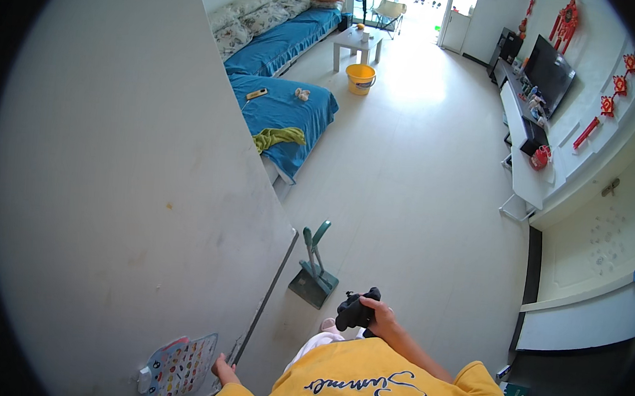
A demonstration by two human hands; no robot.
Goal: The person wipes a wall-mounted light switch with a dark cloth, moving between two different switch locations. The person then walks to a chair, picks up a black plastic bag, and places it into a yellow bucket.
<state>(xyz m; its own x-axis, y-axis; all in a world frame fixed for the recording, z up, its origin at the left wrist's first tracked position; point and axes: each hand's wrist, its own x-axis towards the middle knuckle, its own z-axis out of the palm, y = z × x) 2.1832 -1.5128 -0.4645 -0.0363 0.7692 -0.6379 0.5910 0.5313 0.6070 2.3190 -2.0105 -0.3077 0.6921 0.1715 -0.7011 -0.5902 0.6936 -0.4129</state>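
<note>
My right hand (381,316) grips a bunched black cloth item (355,312) in front of my body; its exact kind is unclear. At the lower left, my left hand (224,369) is at the wall's corner edge, partly cut off by my yellow sleeve. Whether its fingers grip the edge is not clear. Beside that hand, a colourful chart with small pictures (181,368) hangs on the wall (130,185). Ahead of me on the floor stands a dark green dustpan (311,291), with upright handles (317,242) close together above it.
A yellow bucket (360,80) stands before a low white table (356,38). To the left, a blue-covered sofa (284,41) holds a green cloth (280,136). Along the right are a TV cabinet (517,110), a folding table (526,179) and a cream door (602,234).
</note>
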